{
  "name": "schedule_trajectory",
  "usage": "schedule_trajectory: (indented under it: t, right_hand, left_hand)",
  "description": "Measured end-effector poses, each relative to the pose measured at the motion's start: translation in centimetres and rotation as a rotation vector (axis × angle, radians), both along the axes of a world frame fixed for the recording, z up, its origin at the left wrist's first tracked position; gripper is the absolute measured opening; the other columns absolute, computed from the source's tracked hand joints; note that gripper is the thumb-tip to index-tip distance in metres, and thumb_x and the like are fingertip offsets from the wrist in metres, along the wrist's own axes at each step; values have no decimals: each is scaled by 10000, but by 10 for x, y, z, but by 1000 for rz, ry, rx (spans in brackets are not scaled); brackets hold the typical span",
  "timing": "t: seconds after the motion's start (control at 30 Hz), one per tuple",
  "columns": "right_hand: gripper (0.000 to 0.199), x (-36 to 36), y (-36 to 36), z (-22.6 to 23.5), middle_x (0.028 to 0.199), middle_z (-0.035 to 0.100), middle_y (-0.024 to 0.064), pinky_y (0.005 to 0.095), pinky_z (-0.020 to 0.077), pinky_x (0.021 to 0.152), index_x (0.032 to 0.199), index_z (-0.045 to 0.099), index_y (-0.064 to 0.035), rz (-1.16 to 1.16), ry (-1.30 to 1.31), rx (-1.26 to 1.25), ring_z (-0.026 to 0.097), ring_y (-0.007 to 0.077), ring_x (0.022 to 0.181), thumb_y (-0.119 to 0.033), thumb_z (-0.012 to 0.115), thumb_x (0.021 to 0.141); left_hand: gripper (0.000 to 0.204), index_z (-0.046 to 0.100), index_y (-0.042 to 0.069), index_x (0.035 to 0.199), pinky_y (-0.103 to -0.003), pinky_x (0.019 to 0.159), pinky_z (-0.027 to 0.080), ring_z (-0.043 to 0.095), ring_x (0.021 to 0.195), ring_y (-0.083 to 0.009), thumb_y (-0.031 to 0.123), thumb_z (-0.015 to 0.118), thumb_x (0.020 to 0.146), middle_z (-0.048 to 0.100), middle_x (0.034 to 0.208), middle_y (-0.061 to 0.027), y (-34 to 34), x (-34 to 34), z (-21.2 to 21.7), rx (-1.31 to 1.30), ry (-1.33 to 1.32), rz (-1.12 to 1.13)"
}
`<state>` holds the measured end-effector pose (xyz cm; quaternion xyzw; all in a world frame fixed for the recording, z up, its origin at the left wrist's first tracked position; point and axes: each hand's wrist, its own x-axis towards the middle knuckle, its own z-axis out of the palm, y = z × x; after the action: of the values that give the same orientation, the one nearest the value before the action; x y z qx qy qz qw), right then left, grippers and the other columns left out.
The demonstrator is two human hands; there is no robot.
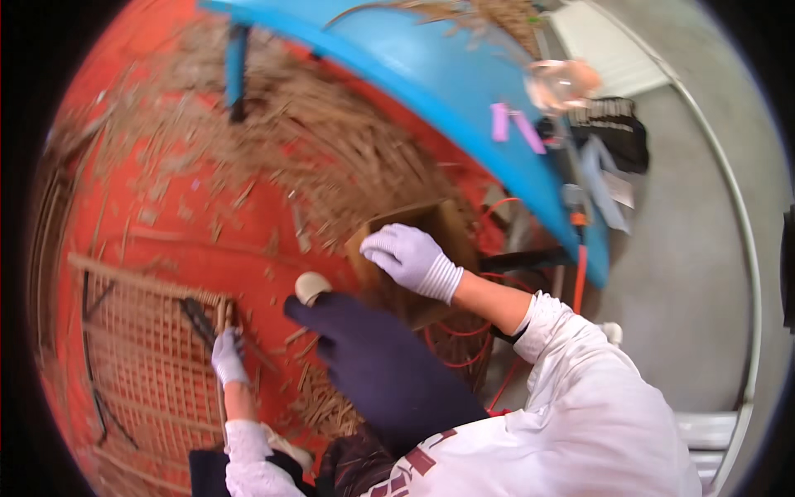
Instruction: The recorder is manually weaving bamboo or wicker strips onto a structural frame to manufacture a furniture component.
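My left hand (228, 356), in a pale glove, is closed round the near right edge of a woven cane lattice panel (149, 356). A dark bar-like piece (197, 321) lies across the panel's corner, just beyond the fingers. My right hand (407, 258), also gloved, is above an open brown box (368, 277). Its fingers curl downward, and their tips are hidden. I cannot make out anything in them. The box's inner bottom is mostly in shadow.
A blue table (464, 108) with a blue leg (236, 70) stands ahead, carrying pink strips (500, 122). Loose cane strips (348, 141) litter the red floor (248, 199). A red hose (580, 273) hangs beside the table. A black bag (617, 137) lies at right.
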<state>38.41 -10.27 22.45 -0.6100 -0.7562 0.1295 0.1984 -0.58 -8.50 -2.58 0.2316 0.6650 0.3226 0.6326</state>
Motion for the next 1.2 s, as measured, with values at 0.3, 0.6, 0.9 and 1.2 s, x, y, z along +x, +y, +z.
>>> schedule_trajectory:
  t: [0.3,0.6,0.9,1.2]
  right_hand:
    - [93,136,-107,139,876,641,118,407,507,751,921,650,-93,-440,-248,315,620,316,847,-159,600,879]
    - [182,262,-122,158,935,664,141,391,499,802,964,679,-77,-885,-348,288,635,336,884,-221,598,887]
    - [103,218,-179,154,912,651,128,380,498,763,938,672,-65,-746,-206,472,625,325,854,-121,615,872]
    - [195,93,-192,30,942,627,116,413,501,776,1037,635,-88,-373,-51,-199,614,313,890,-198,640,876]
  left_hand:
    - [171,604,116,1004,-320,459,402,585,655,-196,252,555,912,620,830,-48,25,-24,-34,-130,202,-79]
    - [209,650,194,883,-319,404,315,378,430,-173,387,570,893,483,595,-19,57,-26,-64,-221,244,119]
    - [247,629,198,967,-318,475,323,436,579,-152,425,596,877,585,805,-17,48,-4,-20,-262,245,108]
    - [260,647,137,951,-287,469,348,471,583,-139,375,545,935,561,756,-8,37,-7,-32,-166,192,72]
